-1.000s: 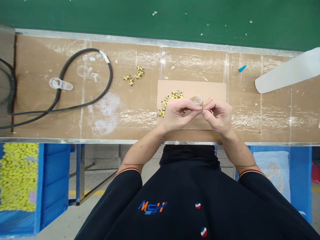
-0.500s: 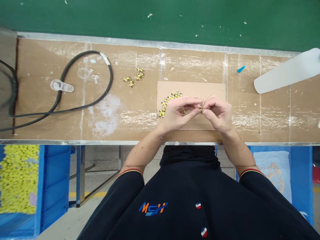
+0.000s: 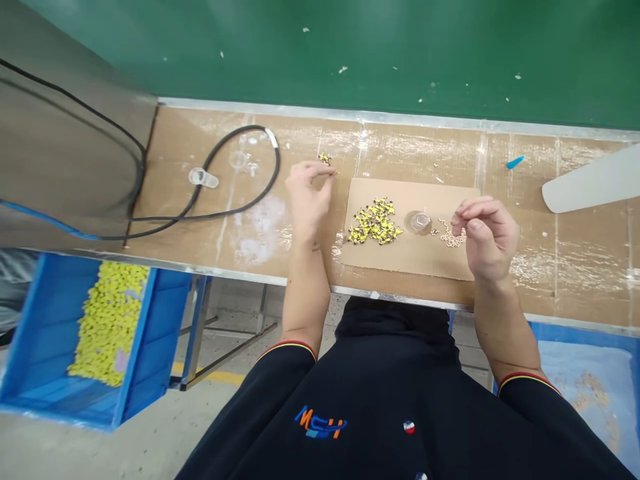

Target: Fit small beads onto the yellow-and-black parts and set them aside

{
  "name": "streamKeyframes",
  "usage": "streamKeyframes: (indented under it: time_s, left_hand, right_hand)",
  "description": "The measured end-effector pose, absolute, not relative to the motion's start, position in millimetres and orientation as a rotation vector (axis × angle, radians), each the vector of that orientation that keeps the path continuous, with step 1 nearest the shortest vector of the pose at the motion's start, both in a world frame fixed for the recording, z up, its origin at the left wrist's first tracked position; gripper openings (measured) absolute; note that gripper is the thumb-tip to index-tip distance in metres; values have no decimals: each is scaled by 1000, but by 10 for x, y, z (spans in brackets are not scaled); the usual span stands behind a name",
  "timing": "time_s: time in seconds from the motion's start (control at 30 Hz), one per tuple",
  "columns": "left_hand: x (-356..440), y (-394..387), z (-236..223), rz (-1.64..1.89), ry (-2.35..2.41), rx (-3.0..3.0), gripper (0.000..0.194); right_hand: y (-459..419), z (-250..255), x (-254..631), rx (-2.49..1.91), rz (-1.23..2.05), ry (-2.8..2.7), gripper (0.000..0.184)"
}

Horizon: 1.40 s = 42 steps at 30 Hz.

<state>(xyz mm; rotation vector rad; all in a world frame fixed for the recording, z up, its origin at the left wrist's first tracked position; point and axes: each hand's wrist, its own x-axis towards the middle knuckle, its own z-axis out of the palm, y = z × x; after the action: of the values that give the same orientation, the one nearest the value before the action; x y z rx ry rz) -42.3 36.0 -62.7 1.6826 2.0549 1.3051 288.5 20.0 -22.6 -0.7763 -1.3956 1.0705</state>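
My left hand (image 3: 307, 193) reaches out to the left of a cardboard sheet (image 3: 405, 253), fingers pinched by a few small yellow parts (image 3: 325, 159) on the bench; what it pinches is too small to name. My right hand (image 3: 485, 233) hovers over the sheet's right end, thumb and fingers pinched just above a small heap of pale metal bits (image 3: 453, 237). A pile of yellow parts (image 3: 374, 225) and a small clear cup (image 3: 419, 221) lie on the sheet between my hands.
A black cable (image 3: 240, 193) loops over the bench at left near a clear plastic piece (image 3: 203, 177). A white blade-shaped part (image 3: 593, 180) and a blue tip (image 3: 514, 162) lie at right. Blue bins (image 3: 55, 373) with yellow pieces (image 3: 110, 320) sit below.
My hands, joined over the cardboard before, have separated: the left went out left to the loose yellow parts, the right moved right above the metal bits. The view swung left.
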Motion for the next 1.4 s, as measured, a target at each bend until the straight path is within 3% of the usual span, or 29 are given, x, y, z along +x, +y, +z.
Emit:
streamKeyframes:
  time_s: [0.2, 0.33, 0.43, 0.53, 0.67, 0.8, 1.13, 1.4]
  left_hand:
    - [-706, 505, -920, 1144, 2370, 1454, 20]
    - [-703, 439, -803, 1232, 2318, 1505, 31]
    - [-711, 303, -595, 1258, 2128, 1627, 26]
    - [-625, 198, -406, 1012, 1758, 1866, 22]
    - [-376, 178, -323, 615, 1498, 2032, 41]
    - [-189, 230, -402, 469, 1437, 2074, 42]
    - [-33, 280, -485, 540, 1555, 1991, 28]
    - [-103, 249, -474, 795, 1526, 1921, 35]
  right_hand:
    - [248, -197, 2912, -799, 932, -1442, 22]
    - [300, -166, 3007, -901, 751, -1499, 29]
    - [362, -155, 3155, -1056, 535, -1697, 24]
    - [422, -202, 3295, -1187, 486, -2038, 9]
    - [471, -307, 3377, -1246, 567, -2407, 19]
    - [497, -321, 3378, -1280, 665, -2586, 20]
    - [466, -298, 3273, -1230, 638, -2739, 17]
    - [502, -227, 3423, -1110, 791, -2518, 10]
